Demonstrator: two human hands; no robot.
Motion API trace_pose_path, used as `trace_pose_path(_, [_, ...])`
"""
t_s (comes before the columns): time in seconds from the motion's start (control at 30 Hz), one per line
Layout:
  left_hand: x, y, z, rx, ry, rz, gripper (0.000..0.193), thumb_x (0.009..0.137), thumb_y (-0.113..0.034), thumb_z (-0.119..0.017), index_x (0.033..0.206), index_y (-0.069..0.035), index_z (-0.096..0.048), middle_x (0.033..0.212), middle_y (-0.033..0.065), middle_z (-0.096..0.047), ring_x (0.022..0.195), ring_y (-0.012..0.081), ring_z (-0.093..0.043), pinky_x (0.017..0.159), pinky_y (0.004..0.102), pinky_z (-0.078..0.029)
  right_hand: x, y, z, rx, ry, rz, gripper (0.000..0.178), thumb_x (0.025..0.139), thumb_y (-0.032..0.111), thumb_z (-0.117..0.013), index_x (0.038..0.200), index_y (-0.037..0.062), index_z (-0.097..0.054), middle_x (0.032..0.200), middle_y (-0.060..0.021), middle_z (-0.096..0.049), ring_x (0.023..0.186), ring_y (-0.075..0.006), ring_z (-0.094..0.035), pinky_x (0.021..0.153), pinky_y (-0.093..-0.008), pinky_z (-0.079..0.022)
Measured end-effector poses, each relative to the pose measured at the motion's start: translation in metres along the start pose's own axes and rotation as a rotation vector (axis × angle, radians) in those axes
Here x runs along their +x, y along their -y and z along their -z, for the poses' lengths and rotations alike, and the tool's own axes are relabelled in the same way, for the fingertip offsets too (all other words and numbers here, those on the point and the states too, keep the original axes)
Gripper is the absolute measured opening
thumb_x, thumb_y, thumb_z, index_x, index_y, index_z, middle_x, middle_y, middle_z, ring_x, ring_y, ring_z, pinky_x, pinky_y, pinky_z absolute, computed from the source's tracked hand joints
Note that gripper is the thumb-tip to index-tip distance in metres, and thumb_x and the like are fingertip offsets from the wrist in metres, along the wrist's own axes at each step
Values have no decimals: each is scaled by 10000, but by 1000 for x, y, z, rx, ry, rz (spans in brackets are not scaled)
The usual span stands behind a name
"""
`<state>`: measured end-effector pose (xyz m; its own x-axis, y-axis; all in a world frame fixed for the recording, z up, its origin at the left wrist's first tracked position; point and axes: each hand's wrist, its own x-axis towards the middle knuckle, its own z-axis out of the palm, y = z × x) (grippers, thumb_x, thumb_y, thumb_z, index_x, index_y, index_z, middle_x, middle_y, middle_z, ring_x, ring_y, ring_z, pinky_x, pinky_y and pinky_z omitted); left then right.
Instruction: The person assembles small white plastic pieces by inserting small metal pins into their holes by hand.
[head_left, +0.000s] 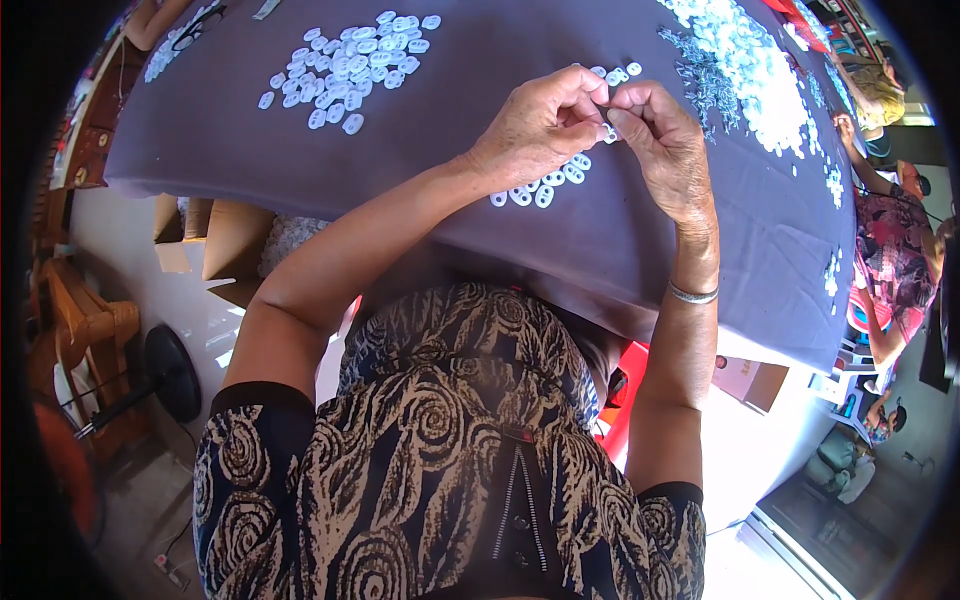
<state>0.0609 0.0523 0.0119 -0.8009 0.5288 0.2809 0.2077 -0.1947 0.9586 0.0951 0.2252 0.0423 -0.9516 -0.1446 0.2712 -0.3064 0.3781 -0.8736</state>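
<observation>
Above the table, my two hands meet with their fingertips close together. My left hand point(540, 125) is closed in a pinch, and a small white plastic piece point(611, 132) shows at its thumb tip. Close beside it my right hand point(668, 145) also pinches, its thumb and forefinger pressed together; whatever lies between them is hidden. Under and beside the left hand are several white oval pieces with two holes point(544, 196). A few more white pieces point(620, 75) lie just beyond the fingers.
A dark cloth covers the table point(420, 150). A loose heap of white ovals point(360, 65) lies far left; a larger white heap point(770, 80) with small metal parts point(708, 85) is at right. Other people point(895, 235) sit along the right side. Cardboard boxes point(235, 240) stand below left.
</observation>
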Motion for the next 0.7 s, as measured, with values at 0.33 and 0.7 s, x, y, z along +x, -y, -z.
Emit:
trace_pose_path(0.33, [0,0,-3,-13,-22,-14,159,811,40,-593,894,-20,-471,760,-10,-484,677,40,-490,590,211,-448,0,2,-3,-60,-36,27,41,890,22,-587,928,19,-571,763,34,-555,701,-39,-485,621,-188,-425])
trace_pose_path(0.7, [-2,3,-6,-101,-89,-25,216,815,42,-598,821,-45,-401,751,-5,-479,656,46,-503,536,211,-454,-1,6,-8,-141,-36,27,27,894,28,-585,920,22,-579,742,40,-551,692,-35,-490,617,-183,-424])
